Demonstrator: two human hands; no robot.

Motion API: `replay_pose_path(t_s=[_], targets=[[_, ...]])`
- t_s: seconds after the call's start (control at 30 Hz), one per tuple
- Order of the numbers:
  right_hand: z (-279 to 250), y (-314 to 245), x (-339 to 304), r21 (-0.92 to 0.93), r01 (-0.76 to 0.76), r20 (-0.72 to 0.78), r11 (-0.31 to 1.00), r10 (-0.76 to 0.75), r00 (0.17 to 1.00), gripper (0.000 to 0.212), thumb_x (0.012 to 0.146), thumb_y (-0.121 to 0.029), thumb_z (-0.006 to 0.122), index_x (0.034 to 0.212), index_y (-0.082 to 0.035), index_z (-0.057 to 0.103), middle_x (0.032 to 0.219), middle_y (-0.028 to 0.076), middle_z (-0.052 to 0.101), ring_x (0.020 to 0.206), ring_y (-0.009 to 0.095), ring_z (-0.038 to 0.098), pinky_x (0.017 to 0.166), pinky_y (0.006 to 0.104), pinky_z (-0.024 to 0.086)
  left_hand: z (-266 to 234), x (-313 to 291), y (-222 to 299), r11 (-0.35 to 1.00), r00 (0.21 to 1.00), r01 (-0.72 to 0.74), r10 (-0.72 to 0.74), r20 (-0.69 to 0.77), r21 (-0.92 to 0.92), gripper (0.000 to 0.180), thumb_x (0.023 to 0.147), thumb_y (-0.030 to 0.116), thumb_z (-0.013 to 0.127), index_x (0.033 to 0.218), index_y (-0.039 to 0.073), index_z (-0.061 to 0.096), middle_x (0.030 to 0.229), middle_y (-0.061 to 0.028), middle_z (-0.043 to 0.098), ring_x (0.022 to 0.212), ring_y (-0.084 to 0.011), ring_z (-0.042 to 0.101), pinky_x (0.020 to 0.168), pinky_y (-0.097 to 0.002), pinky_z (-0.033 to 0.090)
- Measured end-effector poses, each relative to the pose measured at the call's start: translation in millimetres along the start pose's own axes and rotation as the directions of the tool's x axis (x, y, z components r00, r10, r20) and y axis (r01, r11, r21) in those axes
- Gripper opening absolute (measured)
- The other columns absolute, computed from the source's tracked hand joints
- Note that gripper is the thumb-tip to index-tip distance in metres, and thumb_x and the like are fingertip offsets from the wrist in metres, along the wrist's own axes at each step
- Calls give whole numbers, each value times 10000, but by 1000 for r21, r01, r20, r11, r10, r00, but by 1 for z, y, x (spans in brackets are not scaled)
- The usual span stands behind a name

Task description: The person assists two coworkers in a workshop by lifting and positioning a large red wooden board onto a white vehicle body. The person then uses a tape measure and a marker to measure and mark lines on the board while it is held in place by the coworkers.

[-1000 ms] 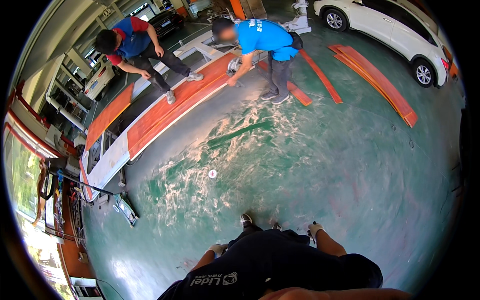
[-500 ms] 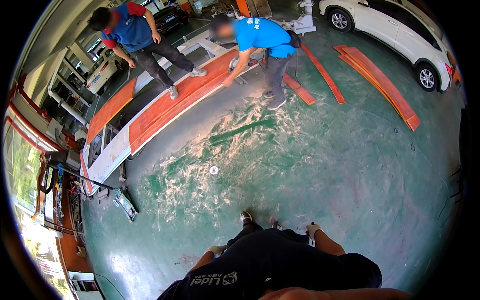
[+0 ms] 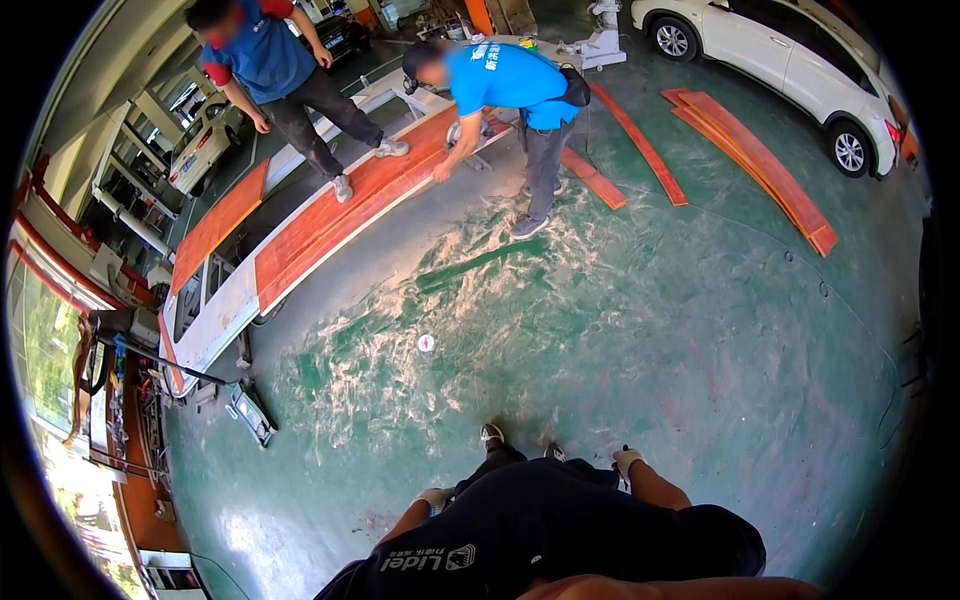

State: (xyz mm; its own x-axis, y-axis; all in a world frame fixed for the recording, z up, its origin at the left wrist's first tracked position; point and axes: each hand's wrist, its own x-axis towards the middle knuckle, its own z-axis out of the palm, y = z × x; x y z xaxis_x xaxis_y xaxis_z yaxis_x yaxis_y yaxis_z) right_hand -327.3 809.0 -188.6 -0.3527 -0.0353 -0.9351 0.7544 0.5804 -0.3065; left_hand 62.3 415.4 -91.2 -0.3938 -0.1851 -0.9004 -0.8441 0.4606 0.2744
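Note:
My right hand (image 3: 628, 459), in a pale glove, hangs beside my body with its fingers closed. A small dark tip shows above it, but what it holds is too small to name. On the other side, my left hand (image 3: 436, 496) hangs low in a pale glove, partly behind my dark shirt; its fingers are hard to see. Neither hand touches the boards. Ahead, a co-worker in a bright blue shirt (image 3: 510, 78) bends over a red-brown board (image 3: 350, 222), beside what looks like a circular saw (image 3: 456, 133). Another person (image 3: 272, 65) stands on the boards.
The boards lie on a long pale metal frame (image 3: 219, 318). Pale dust (image 3: 370, 330) and a small white disc (image 3: 426, 343) lie on the green floor. A floor jack (image 3: 250, 412) stands at left. Loose planks (image 3: 750, 150) and a white car (image 3: 770, 55) are at far right.
The co-worker in bright blue has shifted left and stepped one foot nearer to me, and the saw-like tool has moved slightly left along the board. My hands hang where they were.

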Motion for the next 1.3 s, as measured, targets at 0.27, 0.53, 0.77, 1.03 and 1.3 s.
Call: replay_pose_path(t_s=[0.27, 0.53, 0.77, 1.03, 1.3], targets=[[0, -5, 9, 52, -2, -15, 999, 2, 1000, 150, 895, -145, 569, 960, -14, 601, 706, 125, 616, 571, 256, 618, 467, 394, 490, -4, -1, 5, 984, 996, -81, 76, 38, 161, 605, 856, 531, 604, 1406, 299, 509, 1310, -193, 615, 1226, -392, 575, 1008, -437, 453], [-1, -4, 20, 14, 6, -4, 1000, -5, 1000, 195, 896, -190, 576, 954, -6, 601, 730, 134, 628, 583, 260, 621, 474, 393, 490, -9, -11, 17, 976, 992, -122, 115, 48, 179, 620, 851, 540, 611, 1406, 281, 510, 1310, -181, 620, 1213, -378, 587, 1006, -431, 454], [-1, -4, 16, -4, 9, -38, 1000, -9, 999, 232, 891, -195, 591, 996, 7, 632, 756, 137, 654, 618, 258, 648, 511, 397, 525, -5, -3, 17, 978, 997, -72, 70, 16, 194, 547, 891, 505, 579, 1379, 260, 541, 1276, -167, 641, 1196, -364, 599, 982, -429, 468], [0, -4, 4, -25, 36, -54, 999, -38, 998, 239, 880, -185, 605, 970, 34, 636, 748, 143, 657, 607, 253, 647, 507, 392, 519, -4, -2, 17, 992, 999, -50, 52, -12, 114, 504, 917, 495, 558, 1360, 254, 567, 1234, -148, 666, 1162, -328, 618, 956, -411, 474], [-1, 0, 5, 38, 66, -65, 997, -63, 996, 264, 868, -185, 619, 909, 75, 635, 743, 161, 659, 609, 266, 639, 535, 405, 495, -4, 9, 23, 996, 997, 82, -82, 6, -36, 489, 955, 515, 501, 1370, 265, 564, 1263, -137, 651, 1173, -320, 610, 969, -419, 464]])
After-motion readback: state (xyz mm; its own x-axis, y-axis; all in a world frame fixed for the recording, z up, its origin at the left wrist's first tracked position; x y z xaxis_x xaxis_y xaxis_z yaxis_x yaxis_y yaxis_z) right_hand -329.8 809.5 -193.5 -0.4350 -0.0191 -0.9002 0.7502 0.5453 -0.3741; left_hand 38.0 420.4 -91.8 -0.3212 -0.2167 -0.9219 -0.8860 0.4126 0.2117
